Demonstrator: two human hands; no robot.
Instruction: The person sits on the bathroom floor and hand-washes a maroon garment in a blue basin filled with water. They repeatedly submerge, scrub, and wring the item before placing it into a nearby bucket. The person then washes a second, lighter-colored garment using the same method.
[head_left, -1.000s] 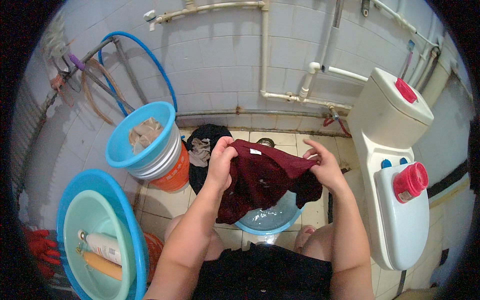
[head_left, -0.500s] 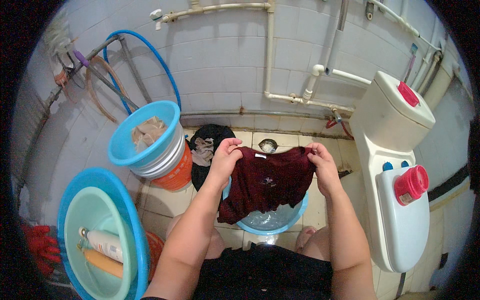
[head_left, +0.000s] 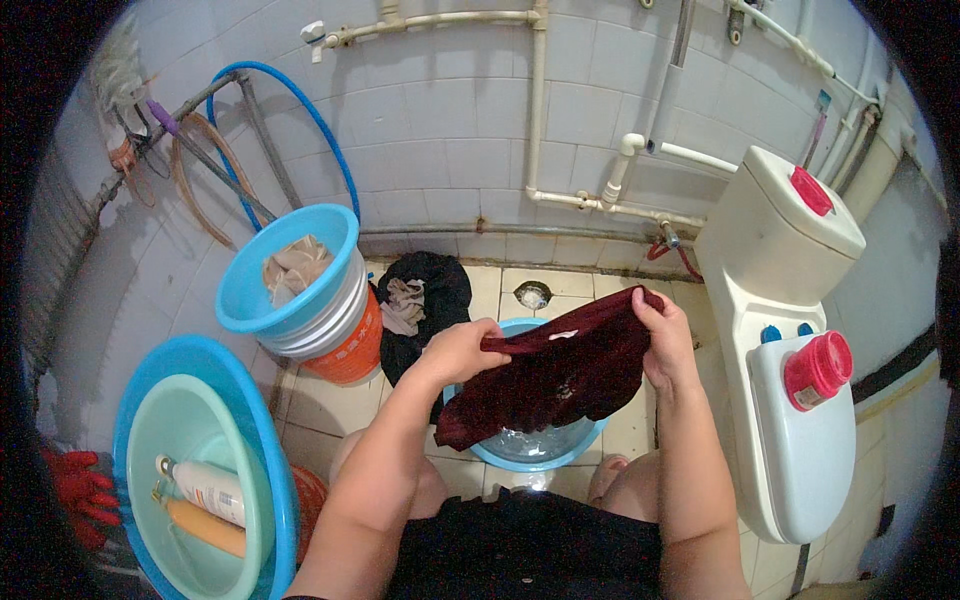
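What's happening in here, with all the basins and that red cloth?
A person is crouched on a tiled bathroom floor, holding a dark red garment stretched between the left hand and right hand, above a small blue basin with water in it. A pile of dark clothes lies behind it, beside stacked basins holding a beige cloth. A toilet stands to the right, and a large basin with bottles to the left.

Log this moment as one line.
left hand: grips dark red garment | right hand: grips garment | garment: stretched above blue basin of water
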